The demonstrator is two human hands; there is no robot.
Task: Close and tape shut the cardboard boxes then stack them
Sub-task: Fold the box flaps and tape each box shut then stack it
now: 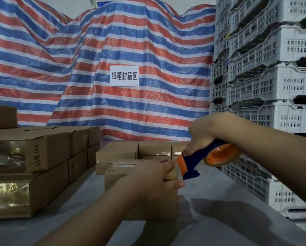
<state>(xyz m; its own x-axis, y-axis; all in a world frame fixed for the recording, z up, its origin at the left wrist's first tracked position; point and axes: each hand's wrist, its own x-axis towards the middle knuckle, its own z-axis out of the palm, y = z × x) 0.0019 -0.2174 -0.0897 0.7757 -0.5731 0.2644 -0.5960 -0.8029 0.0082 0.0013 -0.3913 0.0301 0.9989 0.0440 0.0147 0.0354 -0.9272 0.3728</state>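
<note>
A small brown cardboard box (116, 178) stands in the middle of the grey table (219, 219). My left hand (154, 176) lies over its top right corner, fingers across the top and thumb down the right side, so it holds the box. My right hand (207, 132) grips the handle of a blue and orange tape dispenser (205, 158) with a roll of clear tape. The dispenser's blade end hangs just right of the box's top corner, close to my left thumb. Whether tape runs to the box cannot be told.
Taped boxes (42, 153) are stacked along the left, and more low boxes (154, 150) sit behind the one I hold. White plastic crates (273, 86) tower at the right. A striped tarp (113, 50) with a paper sign (124, 76) hangs behind.
</note>
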